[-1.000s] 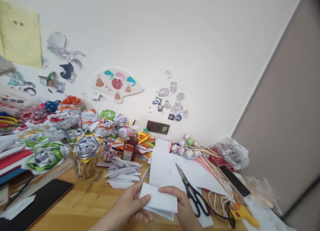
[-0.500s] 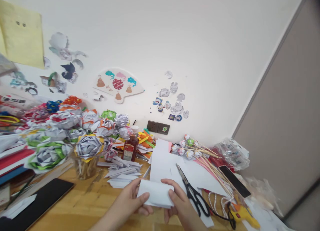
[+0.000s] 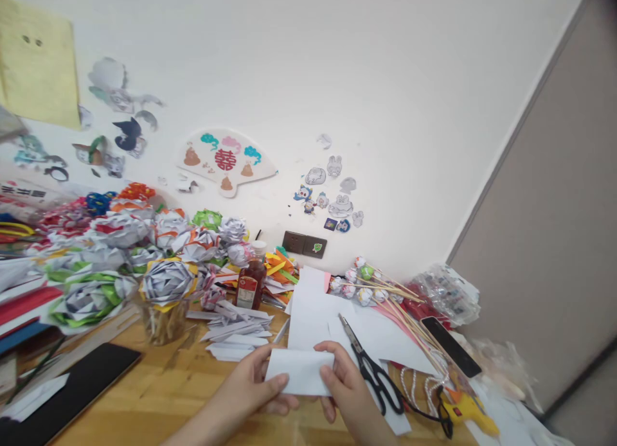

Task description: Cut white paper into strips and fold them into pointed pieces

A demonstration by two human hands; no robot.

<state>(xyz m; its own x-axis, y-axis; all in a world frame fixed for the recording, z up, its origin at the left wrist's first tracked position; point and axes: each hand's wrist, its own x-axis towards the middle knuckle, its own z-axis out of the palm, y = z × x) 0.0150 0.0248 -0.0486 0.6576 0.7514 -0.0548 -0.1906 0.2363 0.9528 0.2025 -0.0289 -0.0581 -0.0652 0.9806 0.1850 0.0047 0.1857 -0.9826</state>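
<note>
Between my two hands is a white folded piece of paper (image 3: 303, 371), held up above the wooden table. My left hand (image 3: 260, 383) grips its left end, thumb on the front face and fingers behind. At the right end my right hand (image 3: 341, 376) pinches it the same way, with the index finger along the top corner. Just right of that hand lie black-handled scissors (image 3: 373, 369), resting on white paper sheets (image 3: 313, 311). A pile of folded white paper strips (image 3: 238, 330) sits beyond my left hand.
Paper flowers (image 3: 171, 282) crowd the left side, one over a clear cup. A brown bottle (image 3: 250, 282) stands behind the strips. To the right are wooden sticks with wrapped tips (image 3: 366, 295), a phone (image 3: 450, 346) and a yellow glue gun (image 3: 467, 412). A black slab (image 3: 91, 382) lies front left.
The paper now looks flatter and narrower, its lower layer lined up with the front face. My right thumb has shifted slightly left along it. The view has moved a little.
</note>
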